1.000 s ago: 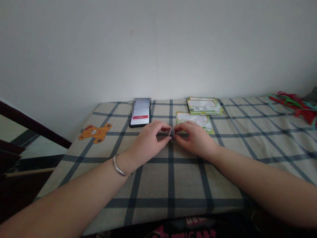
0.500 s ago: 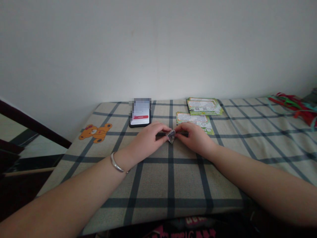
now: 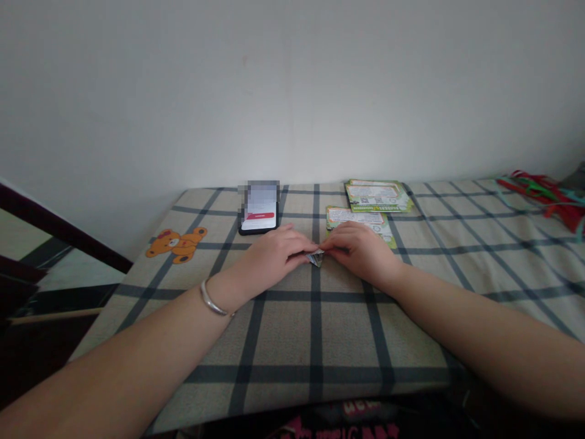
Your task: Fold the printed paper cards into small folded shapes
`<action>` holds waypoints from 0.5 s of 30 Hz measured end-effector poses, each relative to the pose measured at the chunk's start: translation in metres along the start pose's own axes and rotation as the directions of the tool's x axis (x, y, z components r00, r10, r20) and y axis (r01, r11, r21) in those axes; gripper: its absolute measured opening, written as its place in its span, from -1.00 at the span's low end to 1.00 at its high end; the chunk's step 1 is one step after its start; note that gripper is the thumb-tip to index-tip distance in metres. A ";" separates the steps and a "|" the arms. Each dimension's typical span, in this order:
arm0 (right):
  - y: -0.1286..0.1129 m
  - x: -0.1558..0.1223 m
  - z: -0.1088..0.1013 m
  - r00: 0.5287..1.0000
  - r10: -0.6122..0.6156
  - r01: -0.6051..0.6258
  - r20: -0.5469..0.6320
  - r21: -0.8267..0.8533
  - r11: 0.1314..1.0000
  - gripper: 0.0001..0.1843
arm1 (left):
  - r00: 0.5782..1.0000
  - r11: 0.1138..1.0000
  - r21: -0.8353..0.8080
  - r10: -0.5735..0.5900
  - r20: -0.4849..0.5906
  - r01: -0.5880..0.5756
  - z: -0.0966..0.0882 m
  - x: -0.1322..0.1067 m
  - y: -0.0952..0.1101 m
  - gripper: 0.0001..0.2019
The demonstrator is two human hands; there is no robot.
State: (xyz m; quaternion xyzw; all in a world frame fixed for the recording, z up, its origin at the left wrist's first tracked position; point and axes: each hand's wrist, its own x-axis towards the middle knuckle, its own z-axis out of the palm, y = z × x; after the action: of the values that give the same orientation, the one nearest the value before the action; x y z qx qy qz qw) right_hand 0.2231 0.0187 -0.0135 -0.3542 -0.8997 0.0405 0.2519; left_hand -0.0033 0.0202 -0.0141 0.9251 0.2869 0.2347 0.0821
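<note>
Between my two hands is a small folded piece of paper point(image 3: 316, 259), greyish and pointed at its lower end, low over the checked tablecloth. My left hand point(image 3: 280, 253), with a silver bangle at the wrist, pinches its left side. From the right, my right hand point(image 3: 361, 253) closes thumb and fingers on its other edge. Fingertips cover the paper's upper part. Just behind my right hand lies a green and white printed leaflet point(image 3: 356, 216), partly hidden by that hand.
A phone point(image 3: 259, 213) with a lit screen lies beyond my left hand. More printed leaflets point(image 3: 377, 195) are stacked near the wall. A flat orange bear cutout point(image 3: 177, 244) lies at the left, and red and green strips point(image 3: 543, 195) are heaped at the far right.
My fingers have closed further over the folded paper and lowered slightly. It now looks flatter, with less of it showing. The leaflets and phone lie as before.
</note>
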 end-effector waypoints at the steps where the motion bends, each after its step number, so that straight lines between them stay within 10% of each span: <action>1: -0.001 0.000 -0.001 1.000 -0.027 0.027 0.000 -0.021 0.999 -0.83 | 1.000 1.000 0.006 0.008 0.000 -0.008 0.000 0.000 0.000 -0.81; 15: -0.009 0.001 -0.006 0.991 -0.122 0.131 0.060 -0.179 0.975 -0.78 | 0.986 0.950 0.263 0.159 0.050 -0.166 0.000 -0.001 0.002 -0.81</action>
State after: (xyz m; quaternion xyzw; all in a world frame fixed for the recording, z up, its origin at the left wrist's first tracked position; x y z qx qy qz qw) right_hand 0.2200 0.0117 -0.0053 -0.3167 -0.9263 -0.0498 0.1982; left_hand -0.0034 0.0177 -0.0136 0.9514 0.2376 0.1868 -0.0588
